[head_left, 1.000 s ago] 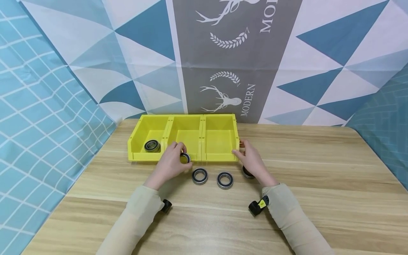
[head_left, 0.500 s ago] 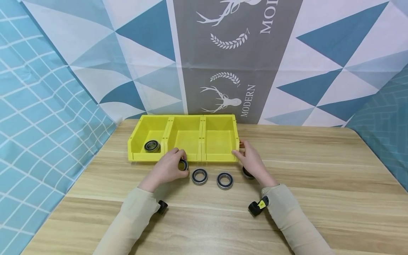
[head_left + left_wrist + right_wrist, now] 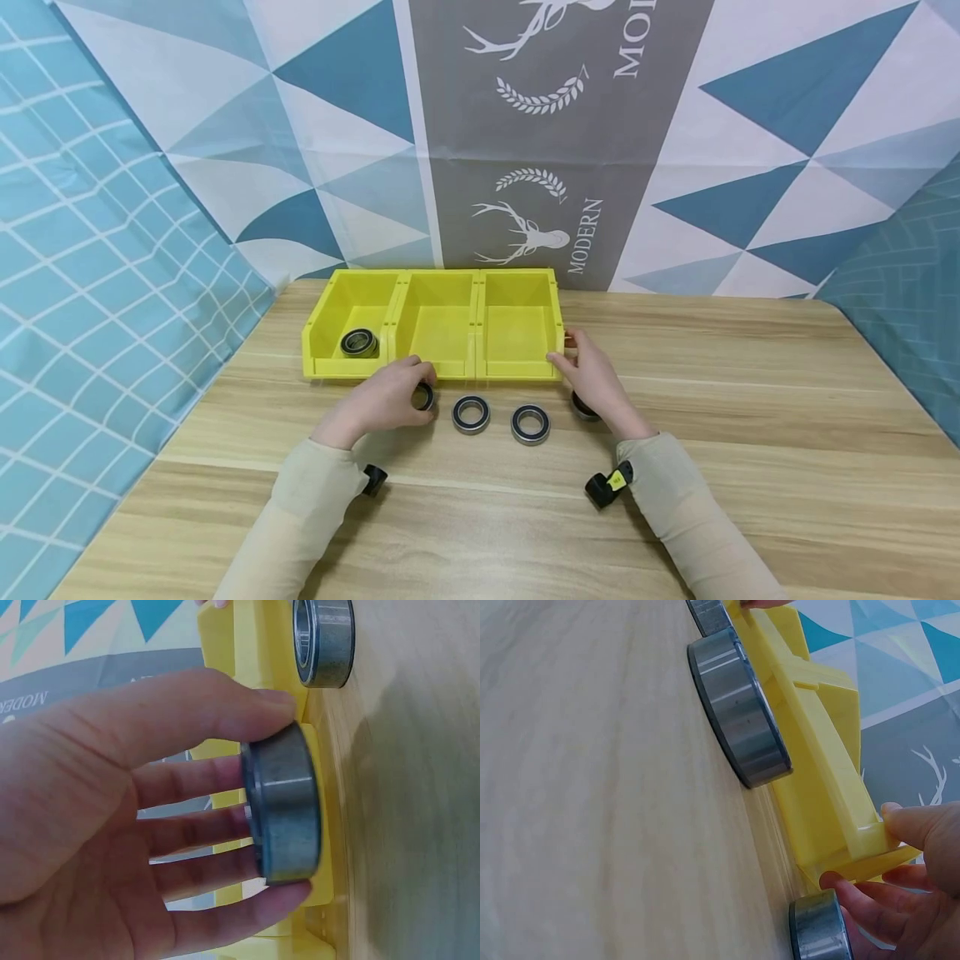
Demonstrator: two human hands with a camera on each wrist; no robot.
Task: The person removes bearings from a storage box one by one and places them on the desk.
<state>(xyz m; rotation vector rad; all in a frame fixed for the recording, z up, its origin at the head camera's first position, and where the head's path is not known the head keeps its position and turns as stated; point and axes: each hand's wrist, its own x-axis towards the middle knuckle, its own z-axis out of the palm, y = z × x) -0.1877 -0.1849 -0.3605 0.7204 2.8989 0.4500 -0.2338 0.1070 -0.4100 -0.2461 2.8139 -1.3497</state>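
Bearing (image 3: 289, 810) gripped between thumb and fingers of left hand (image 3: 382, 400), just in front of yellow bin row (image 3: 517, 369), by its middle compartment (image 3: 438, 329). Right hand (image 3: 597, 379) grips bin row's right end. Two loose bearings (image 3: 517, 425) on table (image 3: 480, 533) in front of bin row; third bearing (image 3: 582, 407), partly hidden, near its right end; stacked bearings (image 3: 347, 343) inside left compartment (image 3: 363, 304).

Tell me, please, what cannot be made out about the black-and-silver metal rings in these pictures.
Head view: how many black-and-silver metal rings the leftmost yellow plastic bin holds; the top one covers those beneath.
Head view: part of the held ring, hidden by the left hand.
Left wrist view: the upper ring, cut off by the top edge.
Right wrist view: the lowest ring, cut off by the bottom edge.
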